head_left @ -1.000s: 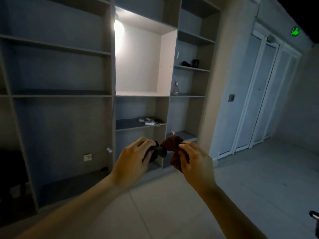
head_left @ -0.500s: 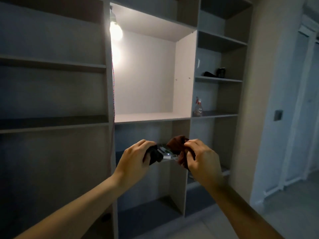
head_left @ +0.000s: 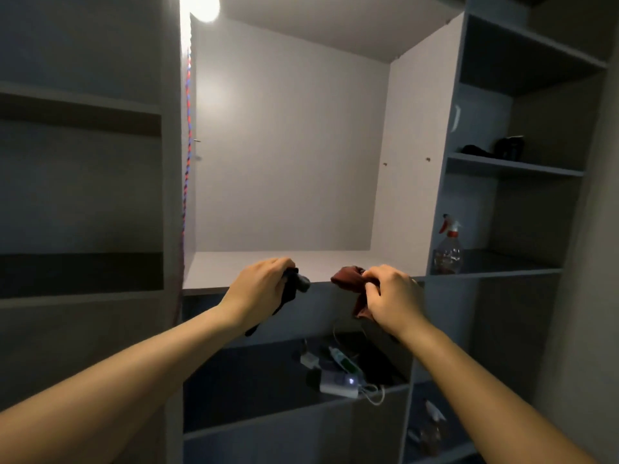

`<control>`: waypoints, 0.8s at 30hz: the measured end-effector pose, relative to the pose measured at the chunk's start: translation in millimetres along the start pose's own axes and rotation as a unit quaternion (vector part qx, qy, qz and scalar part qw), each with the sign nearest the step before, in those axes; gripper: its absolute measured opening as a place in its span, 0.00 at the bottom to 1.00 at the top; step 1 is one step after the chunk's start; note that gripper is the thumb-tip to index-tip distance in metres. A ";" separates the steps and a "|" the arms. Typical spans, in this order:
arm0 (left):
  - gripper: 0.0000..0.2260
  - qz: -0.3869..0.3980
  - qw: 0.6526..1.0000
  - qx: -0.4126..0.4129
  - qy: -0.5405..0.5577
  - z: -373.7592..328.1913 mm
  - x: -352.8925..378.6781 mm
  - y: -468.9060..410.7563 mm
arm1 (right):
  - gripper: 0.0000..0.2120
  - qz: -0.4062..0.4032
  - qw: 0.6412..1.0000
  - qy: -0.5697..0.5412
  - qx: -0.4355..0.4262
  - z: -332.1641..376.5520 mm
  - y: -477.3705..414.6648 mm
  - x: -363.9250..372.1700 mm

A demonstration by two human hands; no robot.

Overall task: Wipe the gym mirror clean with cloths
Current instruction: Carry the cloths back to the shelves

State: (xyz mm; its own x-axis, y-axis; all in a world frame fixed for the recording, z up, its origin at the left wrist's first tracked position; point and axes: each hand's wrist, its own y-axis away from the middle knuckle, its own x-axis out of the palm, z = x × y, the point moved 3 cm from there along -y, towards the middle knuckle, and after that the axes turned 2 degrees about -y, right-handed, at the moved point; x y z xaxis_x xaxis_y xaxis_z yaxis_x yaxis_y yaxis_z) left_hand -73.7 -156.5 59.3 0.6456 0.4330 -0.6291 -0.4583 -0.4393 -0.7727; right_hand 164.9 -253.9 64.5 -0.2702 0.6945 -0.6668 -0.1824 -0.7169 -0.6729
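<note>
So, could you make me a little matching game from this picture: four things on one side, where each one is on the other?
Things:
1 black cloth
2 red cloth
3 spray bottle
4 bulb

Places:
A on the side shelf
B in the left hand
C high above the lit shelf
D in the right hand

Pairs: 1-B, 2-D, 3-A, 4-C.

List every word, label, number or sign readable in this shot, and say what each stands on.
No text can be read.
Spray bottle: no legible label.
Green-marked item on the lower shelf: print too blurred.
White box beside it: a lit dot, no lettering visible.
Dark cloth, red-brown cloth: plain.
</note>
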 end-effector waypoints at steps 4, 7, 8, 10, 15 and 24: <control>0.08 0.001 0.999 0.039 -0.024 45.3 57.8 -75.2 | 0.11 -0.002 0.999 0.041 -0.002 -23.8 -82.2 44.9; 0.09 0.001 0.995 0.065 -0.075 75.4 89.1 -120.8 | 0.11 0.014 0.995 0.094 -0.004 -41.1 -134.2 79.0; 0.10 -0.008 0.993 0.077 -0.087 84.6 98.4 -132.2 | 0.11 0.011 0.995 0.103 -0.002 -48.1 -148.7 89.4; 0.11 -0.008 0.991 0.097 -0.090 101.3 121.4 -145.7 | 0.12 0.023 0.993 0.117 0.002 -63.1 -173.6 112.6; 0.11 0.064 0.998 -0.021 -0.012 127.0 155.6 -123.6 | 0.19 0.192 0.975 0.114 -0.014 -93.8 -185.7 159.7; 0.19 0.323 0.914 -0.214 -0.124 105.5 209.3 -122.8 | 0.25 0.295 0.947 0.077 -0.101 -115.1 -191.4 194.8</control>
State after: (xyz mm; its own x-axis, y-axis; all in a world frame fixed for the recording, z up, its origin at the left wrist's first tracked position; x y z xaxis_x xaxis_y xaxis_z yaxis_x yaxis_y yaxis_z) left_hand 53.3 71.0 13.5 0.1422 0.1168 -0.9829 -0.3801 -0.9104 -0.1632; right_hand 256.0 25.6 26.6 -0.1249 0.1875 -0.9743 0.1465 -0.9677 -0.2050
